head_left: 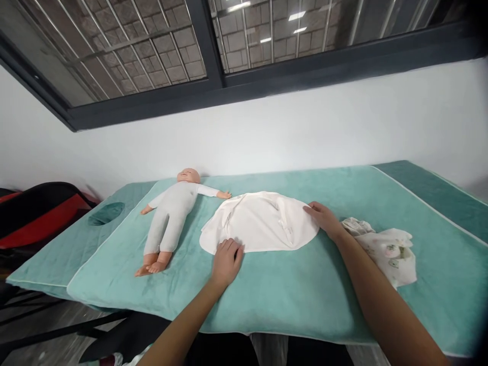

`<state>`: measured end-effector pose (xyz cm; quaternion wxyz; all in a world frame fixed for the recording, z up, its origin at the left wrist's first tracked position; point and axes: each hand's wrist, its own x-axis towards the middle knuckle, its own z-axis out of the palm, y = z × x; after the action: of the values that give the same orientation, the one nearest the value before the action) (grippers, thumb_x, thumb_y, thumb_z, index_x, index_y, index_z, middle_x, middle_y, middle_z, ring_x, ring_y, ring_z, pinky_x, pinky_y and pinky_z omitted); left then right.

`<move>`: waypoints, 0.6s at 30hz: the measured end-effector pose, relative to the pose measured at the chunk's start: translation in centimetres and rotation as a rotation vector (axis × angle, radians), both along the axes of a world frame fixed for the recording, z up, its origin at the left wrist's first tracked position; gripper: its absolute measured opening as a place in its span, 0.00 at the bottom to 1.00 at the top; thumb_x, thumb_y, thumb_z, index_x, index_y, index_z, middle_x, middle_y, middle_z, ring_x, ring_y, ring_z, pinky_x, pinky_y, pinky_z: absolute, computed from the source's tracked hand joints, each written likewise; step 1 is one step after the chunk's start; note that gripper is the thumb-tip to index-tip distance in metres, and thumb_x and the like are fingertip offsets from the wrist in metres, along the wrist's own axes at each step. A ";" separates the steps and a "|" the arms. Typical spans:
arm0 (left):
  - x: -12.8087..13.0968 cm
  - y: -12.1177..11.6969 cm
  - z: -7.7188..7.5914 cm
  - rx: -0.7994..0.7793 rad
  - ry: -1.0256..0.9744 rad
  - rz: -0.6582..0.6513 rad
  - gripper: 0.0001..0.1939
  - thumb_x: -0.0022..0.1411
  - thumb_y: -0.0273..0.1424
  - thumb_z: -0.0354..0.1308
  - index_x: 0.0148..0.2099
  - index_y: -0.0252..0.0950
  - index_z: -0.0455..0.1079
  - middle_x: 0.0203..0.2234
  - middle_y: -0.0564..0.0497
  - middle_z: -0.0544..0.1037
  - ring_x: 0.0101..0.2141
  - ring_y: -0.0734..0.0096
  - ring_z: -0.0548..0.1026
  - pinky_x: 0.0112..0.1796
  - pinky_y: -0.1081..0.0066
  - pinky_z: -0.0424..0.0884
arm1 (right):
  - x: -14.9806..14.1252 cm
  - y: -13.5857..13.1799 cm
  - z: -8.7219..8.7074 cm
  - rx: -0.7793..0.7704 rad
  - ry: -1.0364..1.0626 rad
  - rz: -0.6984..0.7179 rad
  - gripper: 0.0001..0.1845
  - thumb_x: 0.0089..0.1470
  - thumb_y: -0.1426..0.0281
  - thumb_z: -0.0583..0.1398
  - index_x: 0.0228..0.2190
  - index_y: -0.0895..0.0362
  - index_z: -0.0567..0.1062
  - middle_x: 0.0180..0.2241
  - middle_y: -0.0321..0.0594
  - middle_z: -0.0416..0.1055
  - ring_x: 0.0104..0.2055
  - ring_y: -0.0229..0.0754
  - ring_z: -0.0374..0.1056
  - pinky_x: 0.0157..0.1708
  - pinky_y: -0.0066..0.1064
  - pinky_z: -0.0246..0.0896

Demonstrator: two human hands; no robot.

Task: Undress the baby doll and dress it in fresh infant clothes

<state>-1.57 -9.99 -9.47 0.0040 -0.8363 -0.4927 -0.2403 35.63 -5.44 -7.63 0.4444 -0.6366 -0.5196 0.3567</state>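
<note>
A white cloth piece (pixel 263 223) with rounded ends lies spread out, with folds and seams near both sides. I cannot tell whether it is a garment or a wrap. My left hand (pixel 226 262) rests palm down on its near edge, fingers lying on the fabric. At the right end, my right hand (pixel 324 218) touches the edge with its fingers stretched out; the cloth there stays down on the surface. To the left lies a baby doll (pixel 171 211) on its back in a light grey bodysuit, one arm reaching toward the cloth.
Everything lies on a padded bed with a green cover (pixel 290 295). A crumpled floral cloth (pixel 394 254) is beside my right forearm. A face hole (pixel 107 213) opens at the bed's left end, near a red and black chair (pixel 46 216). A white wall (pixel 267 132) and window stand behind.
</note>
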 end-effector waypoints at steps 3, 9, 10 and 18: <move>0.0 0.0 0.1 -0.008 -0.008 -0.003 0.14 0.71 0.33 0.45 0.31 0.38 0.61 0.29 0.49 0.69 0.35 0.64 0.67 0.39 0.63 0.63 | 1.1 1.0 0.0 -0.059 0.253 0.021 0.19 0.49 0.52 0.63 0.25 0.54 0.68 0.21 0.30 0.63 0.24 0.36 0.57 0.24 0.28 0.49; 0.0 0.1 0.1 -0.030 -0.028 -0.003 0.14 0.71 0.33 0.45 0.31 0.38 0.60 0.29 0.49 0.69 0.35 0.64 0.67 0.39 0.62 0.63 | 3.7 3.5 0.2 -0.062 0.531 0.069 0.16 0.40 0.57 0.68 0.27 0.52 0.72 0.25 0.35 0.69 0.26 0.40 0.64 0.27 0.33 0.62; 0.0 0.1 0.1 -0.032 -0.030 -0.004 0.14 0.71 0.33 0.45 0.30 0.38 0.60 0.29 0.50 0.69 0.35 0.64 0.66 0.39 0.62 0.63 | 3.8 3.6 0.1 -0.040 0.540 0.052 0.16 0.39 0.58 0.69 0.26 0.52 0.71 0.25 0.35 0.69 0.26 0.40 0.64 0.27 0.33 0.62; 0.0 0.2 0.0 -0.029 -0.040 0.007 0.14 0.71 0.32 0.46 0.30 0.38 0.60 0.29 0.50 0.69 0.35 0.64 0.66 0.39 0.63 0.63 | 3.8 4.3 -1.3 0.263 0.438 -0.348 0.20 0.43 0.53 0.64 0.32 0.52 0.67 0.26 0.32 0.65 0.26 0.40 0.62 0.29 0.34 0.61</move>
<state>-1.55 -9.79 -9.46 -0.0172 -0.8297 -0.4989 -0.2497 39.38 -1.09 -8.90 0.6787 -0.5612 -0.3364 0.3335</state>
